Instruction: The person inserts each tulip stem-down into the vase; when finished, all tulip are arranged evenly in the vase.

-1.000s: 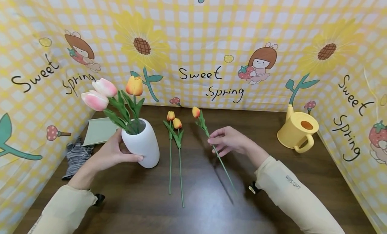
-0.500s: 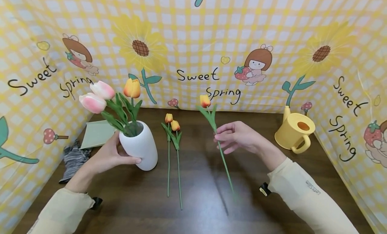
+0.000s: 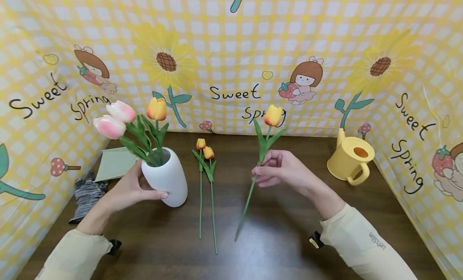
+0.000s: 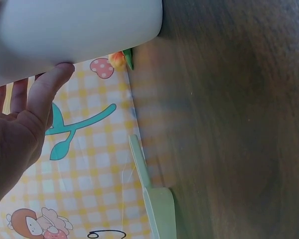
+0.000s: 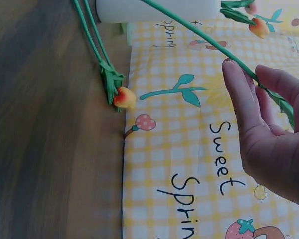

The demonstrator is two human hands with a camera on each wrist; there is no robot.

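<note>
My left hand (image 3: 124, 191) grips the side of a white vase (image 3: 168, 181), thumb across its front; the vase leans a little to the left. Two pink-white tulips (image 3: 115, 120) and an orange-yellow tulip (image 3: 156, 109) stand in it. Between thumb and fingers, my right hand (image 3: 287, 172) pinches the stem of another orange-yellow tulip (image 3: 273, 115), bloom up, stem end slanting down to the left. In the right wrist view, that green stem (image 5: 204, 36) passes in front of the vase. Two more orange tulips (image 3: 207, 171) lie side by side on the table between the hands.
A yellow watering can (image 3: 349, 158) stands at the back right. At the left lie a pale green item (image 3: 115, 163) with a raised end and a grey streaked, glove-like cloth (image 3: 88, 195). Checked yellow fabric (image 3: 231, 39) walls the dark wooden table (image 3: 289, 236) at back and sides.
The right hand has lifted and turned the tulip: its bloom has swung right and more upright, its stem end to the left. The left hand still holds the vase in place.
</note>
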